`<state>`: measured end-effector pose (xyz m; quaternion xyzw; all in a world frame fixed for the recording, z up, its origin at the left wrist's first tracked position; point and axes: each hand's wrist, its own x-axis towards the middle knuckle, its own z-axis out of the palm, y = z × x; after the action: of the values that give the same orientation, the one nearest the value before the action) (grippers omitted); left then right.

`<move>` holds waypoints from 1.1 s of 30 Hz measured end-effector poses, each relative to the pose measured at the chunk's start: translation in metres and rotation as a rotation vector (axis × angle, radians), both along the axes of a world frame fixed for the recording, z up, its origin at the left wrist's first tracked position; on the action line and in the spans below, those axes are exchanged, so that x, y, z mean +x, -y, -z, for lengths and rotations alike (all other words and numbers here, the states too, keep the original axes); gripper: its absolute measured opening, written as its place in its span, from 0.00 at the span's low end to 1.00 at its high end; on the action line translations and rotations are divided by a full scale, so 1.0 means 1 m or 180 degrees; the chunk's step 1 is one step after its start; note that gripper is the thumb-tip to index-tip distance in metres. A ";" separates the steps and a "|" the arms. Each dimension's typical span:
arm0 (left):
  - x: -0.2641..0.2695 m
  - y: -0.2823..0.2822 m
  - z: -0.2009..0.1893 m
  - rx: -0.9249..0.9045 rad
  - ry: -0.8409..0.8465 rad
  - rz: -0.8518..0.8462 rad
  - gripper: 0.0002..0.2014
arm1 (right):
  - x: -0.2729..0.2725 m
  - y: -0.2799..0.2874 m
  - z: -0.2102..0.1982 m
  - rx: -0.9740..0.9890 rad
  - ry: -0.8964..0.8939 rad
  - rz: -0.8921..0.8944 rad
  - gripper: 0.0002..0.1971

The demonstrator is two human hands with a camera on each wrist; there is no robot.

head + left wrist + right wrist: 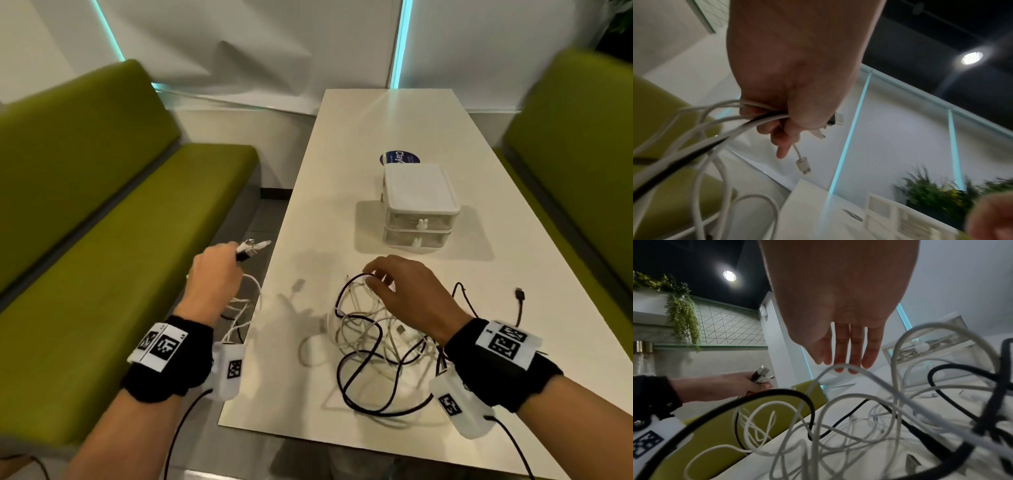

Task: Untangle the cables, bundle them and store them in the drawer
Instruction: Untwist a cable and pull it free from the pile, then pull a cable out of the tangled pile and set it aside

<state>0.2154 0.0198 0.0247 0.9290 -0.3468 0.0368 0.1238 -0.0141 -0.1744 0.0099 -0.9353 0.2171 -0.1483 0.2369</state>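
A tangle of white and black cables lies on the near end of the white table. My left hand is off the table's left edge and grips several cable ends in a fist, their cords trailing back to the pile. The left wrist view shows that fist round white and black cords, with one white plug dangling. My right hand hovers over the pile's far side, fingers straight above a white loop, holding nothing. The small white two-drawer unit stands behind, both drawers closed.
Green benches run along the left and right of the table. A round blue sticker lies behind the drawer unit. A black plug rests on the table to the right of my right hand.
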 end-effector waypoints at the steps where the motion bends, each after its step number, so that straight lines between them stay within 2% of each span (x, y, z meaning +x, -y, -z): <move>1: 0.009 -0.008 -0.001 -0.0007 0.0030 -0.0140 0.07 | 0.003 0.000 0.001 -0.0017 -0.0061 -0.0031 0.08; 5: 0.028 -0.031 0.001 -0.0156 -0.0015 -0.0536 0.06 | 0.017 -0.002 0.003 -0.0049 -0.0391 -0.0129 0.08; 10: 0.018 -0.034 0.005 -0.0422 -0.0161 -0.0374 0.08 | 0.032 -0.006 0.015 -0.0019 -0.0875 -0.0121 0.09; 14: 0.008 -0.027 0.013 -0.0476 -0.0455 -0.0380 0.09 | 0.036 -0.008 0.029 0.0019 -0.1312 -0.0053 0.09; 16: 0.003 -0.023 0.015 -0.0551 -0.0606 -0.0377 0.12 | 0.036 -0.010 0.034 -0.0034 -0.1472 -0.0067 0.10; 21: -0.018 -0.008 0.013 -0.0777 -0.1039 -0.0257 0.16 | 0.037 -0.014 0.043 -0.0043 -0.1496 0.0041 0.08; 24: -0.025 0.000 0.011 -0.1001 -0.1178 -0.0102 0.15 | 0.035 -0.013 0.044 0.0077 -0.1409 0.0182 0.09; 29: -0.041 0.012 0.004 -0.1509 -0.1618 0.0112 0.15 | 0.031 -0.011 0.038 0.0342 -0.1239 0.0496 0.15; 31: -0.049 0.015 0.001 -0.1613 -0.1743 0.0209 0.15 | 0.032 -0.013 0.038 0.0292 -0.1325 0.0508 0.06; 32: -0.052 0.016 0.000 -0.1656 -0.1789 0.0252 0.15 | 0.032 -0.014 0.038 0.0265 -0.1402 0.0501 0.07; 33: -0.055 0.017 0.000 -0.1689 -0.1835 0.0282 0.14 | 0.032 -0.015 0.040 0.0241 -0.1482 0.0482 0.14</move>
<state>0.1604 0.0023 0.0249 0.8211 -0.3160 -0.1425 0.4535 0.0184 -0.1593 -0.0297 -0.9158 0.3407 0.0620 0.2036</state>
